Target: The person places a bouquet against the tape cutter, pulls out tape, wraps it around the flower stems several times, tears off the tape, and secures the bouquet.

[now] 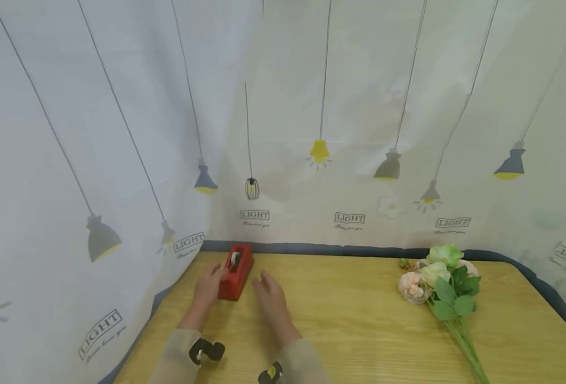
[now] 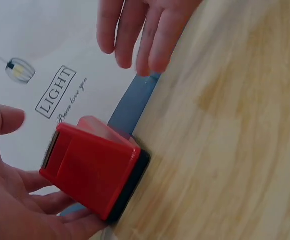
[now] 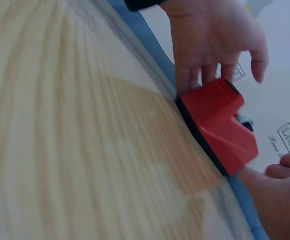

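A red tape dispenser (image 1: 235,274) with a dark base stands on the table toward the back left, a small roll of tape seated in it. My left hand (image 1: 208,286) is at its left side; in the left wrist view the fingers (image 2: 60,202) lie along that side while the thumb stays raised off it. To the dispenser's right is my right hand (image 1: 271,301), fingers extended, with a gap between in the head view. The right wrist view shows the dispenser (image 3: 217,125) between both hands, its far side hidden.
A bouquet of artificial-looking flowers (image 1: 438,282) with green stems lies at the right of the wooden table (image 1: 350,320). White cloth (image 1: 292,106) printed with hanging lamps rises behind and along the left. A dark blue edge (image 1: 312,248) borders the tabletop.
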Demonstrator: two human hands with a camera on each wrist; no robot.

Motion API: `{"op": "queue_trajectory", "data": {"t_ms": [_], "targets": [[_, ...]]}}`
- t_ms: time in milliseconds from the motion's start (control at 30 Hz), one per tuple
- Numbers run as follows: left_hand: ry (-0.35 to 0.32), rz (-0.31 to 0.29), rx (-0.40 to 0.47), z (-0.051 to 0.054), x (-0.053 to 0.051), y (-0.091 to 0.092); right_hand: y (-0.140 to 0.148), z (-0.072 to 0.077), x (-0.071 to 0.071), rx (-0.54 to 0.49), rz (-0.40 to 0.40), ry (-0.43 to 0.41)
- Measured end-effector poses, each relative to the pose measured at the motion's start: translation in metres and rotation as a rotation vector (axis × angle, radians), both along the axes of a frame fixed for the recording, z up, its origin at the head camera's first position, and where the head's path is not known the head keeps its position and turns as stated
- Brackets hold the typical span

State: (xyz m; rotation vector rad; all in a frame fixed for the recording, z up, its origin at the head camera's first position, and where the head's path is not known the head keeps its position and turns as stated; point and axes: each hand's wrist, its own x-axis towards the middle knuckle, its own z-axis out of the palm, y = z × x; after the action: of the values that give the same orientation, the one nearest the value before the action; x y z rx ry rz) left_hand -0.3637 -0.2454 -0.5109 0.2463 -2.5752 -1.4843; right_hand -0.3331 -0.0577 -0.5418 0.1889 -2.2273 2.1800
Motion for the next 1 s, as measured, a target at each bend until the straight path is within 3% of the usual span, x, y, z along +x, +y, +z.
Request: {"op": "queue_trajectory", "data": {"t_ms": [167,267,400,533,833,1000], "targets": [[-0.046,-0.009,0.093,-0.005,-0.004,-0.005,-0.018,-0.008,-0.001,-0.074,-0.010,0.010],[-0.066,0.000,0.124,-0.006,-0.005,-0.007,-0.025,-0.007,0.000,-0.078,0.049,0.052],[-0.101,-0.009,0.132,-0.006,-0.007,-0.006,-0.034,-0.006,-0.001,-0.049,0.130,0.119],[-0.135,-0.033,0.151,-0.005,-0.007,-0.007,-0.042,-0.012,-0.004,0.015,0.137,0.173],[-0.155,-0.050,0.136,-0.006,-0.006,-0.016,-0.048,-0.018,-0.007,0.028,0.143,0.124],[-0.160,-0.032,0.167,-0.009,-0.011,-0.019,-0.048,-0.023,-0.013,0.042,0.160,0.184]]}}
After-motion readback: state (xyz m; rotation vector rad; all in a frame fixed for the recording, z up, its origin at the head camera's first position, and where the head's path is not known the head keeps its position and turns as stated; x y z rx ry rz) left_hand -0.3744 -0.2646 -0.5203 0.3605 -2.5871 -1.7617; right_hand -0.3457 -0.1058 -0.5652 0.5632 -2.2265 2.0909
